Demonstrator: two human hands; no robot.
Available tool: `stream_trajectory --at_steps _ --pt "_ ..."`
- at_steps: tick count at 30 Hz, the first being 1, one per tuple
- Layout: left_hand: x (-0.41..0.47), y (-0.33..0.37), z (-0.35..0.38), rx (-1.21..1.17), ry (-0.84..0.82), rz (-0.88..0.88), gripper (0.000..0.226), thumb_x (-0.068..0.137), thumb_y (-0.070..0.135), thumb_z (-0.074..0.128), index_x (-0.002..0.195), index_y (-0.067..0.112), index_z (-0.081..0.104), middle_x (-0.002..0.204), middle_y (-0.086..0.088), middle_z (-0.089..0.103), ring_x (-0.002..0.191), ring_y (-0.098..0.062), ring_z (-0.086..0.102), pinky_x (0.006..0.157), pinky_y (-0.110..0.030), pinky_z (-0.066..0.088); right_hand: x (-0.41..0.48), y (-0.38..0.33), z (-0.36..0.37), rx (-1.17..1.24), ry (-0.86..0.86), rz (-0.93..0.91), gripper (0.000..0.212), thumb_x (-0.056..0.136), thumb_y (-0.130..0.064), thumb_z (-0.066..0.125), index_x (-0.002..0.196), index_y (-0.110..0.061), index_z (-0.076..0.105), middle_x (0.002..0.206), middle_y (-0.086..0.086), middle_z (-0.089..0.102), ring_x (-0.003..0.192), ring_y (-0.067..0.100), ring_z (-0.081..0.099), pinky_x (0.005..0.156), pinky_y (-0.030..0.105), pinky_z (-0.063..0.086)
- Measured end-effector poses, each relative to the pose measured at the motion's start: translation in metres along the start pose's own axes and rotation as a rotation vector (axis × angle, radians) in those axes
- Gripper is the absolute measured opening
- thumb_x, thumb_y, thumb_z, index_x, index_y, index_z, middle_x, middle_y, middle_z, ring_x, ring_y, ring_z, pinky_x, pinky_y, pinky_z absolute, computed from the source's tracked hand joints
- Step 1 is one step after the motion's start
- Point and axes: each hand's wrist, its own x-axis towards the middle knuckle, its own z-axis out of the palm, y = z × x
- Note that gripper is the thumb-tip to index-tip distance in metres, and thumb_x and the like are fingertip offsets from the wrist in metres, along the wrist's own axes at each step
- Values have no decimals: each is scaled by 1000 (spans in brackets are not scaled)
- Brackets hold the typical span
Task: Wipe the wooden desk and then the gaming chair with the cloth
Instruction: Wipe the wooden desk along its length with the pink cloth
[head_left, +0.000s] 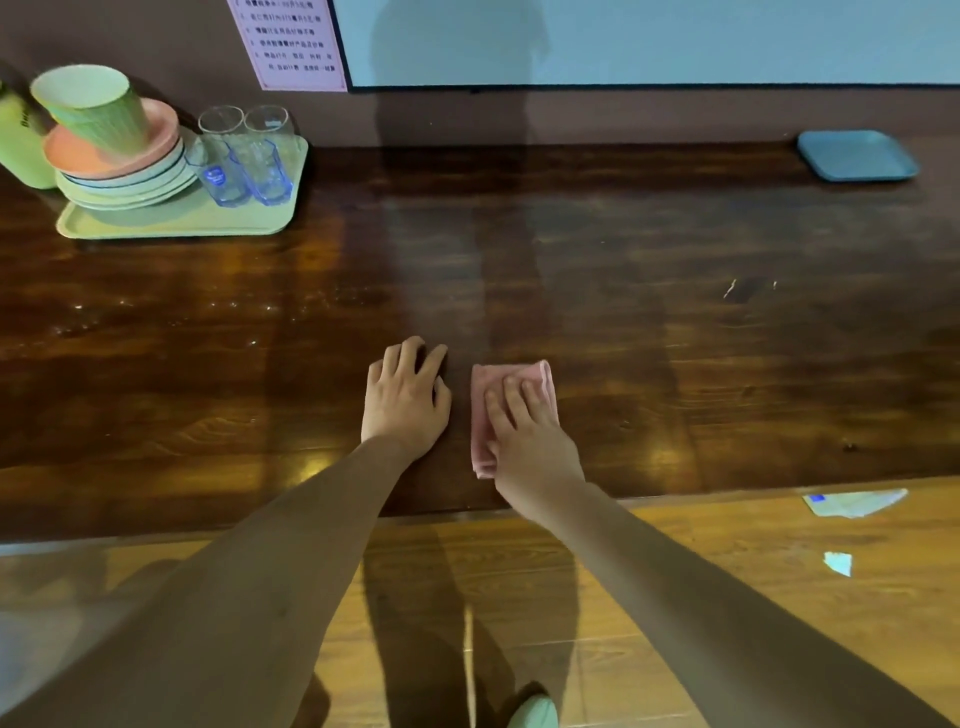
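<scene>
A dark glossy wooden desk (571, 260) fills the middle of the view. A folded pink cloth (485, 395) lies flat on it near the front edge. My right hand (524, 436) presses on the cloth with straight fingers. My left hand (405, 400) rests palm down on the bare wood just left of the cloth, fingers relaxed. The gaming chair is not in view.
At the back left a green tray (171, 223) carries stacked plates (124, 171), a green cup (93, 109) and two glasses (249, 150). A blue tray (857, 156) sits at the back right. Paper scraps (852, 504) lie on the wooden floor below the desk edge.
</scene>
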Motion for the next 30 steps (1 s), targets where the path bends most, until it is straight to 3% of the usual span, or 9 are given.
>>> stream_trajectory --at_steps 3,7,11,14,19,22,24,26,30 --pt "0 2 -2 3 -33 -8 47 103 35 45 148 23 52 148 -7 47 135 -27 41 111 -48 42 -40 -7 17 37 82 -62 102 100 -49 60 166 -13 -10 174 15 -11 158 34 -17 129 47 -8" --pt "1 1 0 1 -29 -20 48 103 36 45 149 24 52 151 -7 47 139 -27 40 112 -48 42 -48 -4 23 38 98 -82 108 95 -51 68 167 -12 -2 175 17 0 161 37 -4 131 49 0" --pt "3 -2 2 -20 -17 -17 49 100 38 44 147 24 52 149 -5 47 137 -25 41 110 -47 42 13 4 -4 38 26 -41 105 99 -55 60 165 -18 -13 175 10 -14 160 32 -16 132 48 -4" --pt "4 -3 1 -12 -8 -28 49 100 38 46 146 25 54 149 -3 47 137 -25 41 110 -47 42 60 10 -28 112 -37 25 110 97 -57 65 167 -21 -11 175 6 -17 160 30 -18 132 50 10" --pt "5 1 -4 2 -31 -44 46 101 38 49 145 26 59 147 -1 53 136 -23 42 107 -46 45 67 6 -38 87 -63 23 101 102 -53 60 167 -19 -10 174 9 -18 160 31 -19 129 47 6" --pt "8 5 -8 -1 -22 -40 43 99 34 54 138 21 65 138 -3 59 129 -23 47 101 -44 47 40 0 -25 22 -42 -3 104 100 -53 60 166 -15 -10 174 14 -15 160 34 -16 128 50 1" --pt "19 6 -11 -11 -12 -25 33 97 28 59 125 16 70 124 -4 61 117 -25 53 93 -43 49 23 0 -13 -50 -1 -65 102 101 -53 57 166 -10 -10 174 19 -11 160 38 -13 130 51 -7" --pt "31 5 -13 1 -12 11 20 94 22 62 110 13 70 111 -5 60 104 -27 56 85 -43 50 16 3 -9 -77 13 -92 103 101 -54 58 166 -8 -8 174 21 -9 161 39 -11 131 51 -5" --pt "35 -3 -5 -13 20 45 13 93 18 60 103 11 65 106 -7 56 96 -28 53 81 -45 51 38 6 -16 -29 8 -77 112 96 -57 66 167 -11 -7 175 16 -8 161 36 -10 125 43 -11"
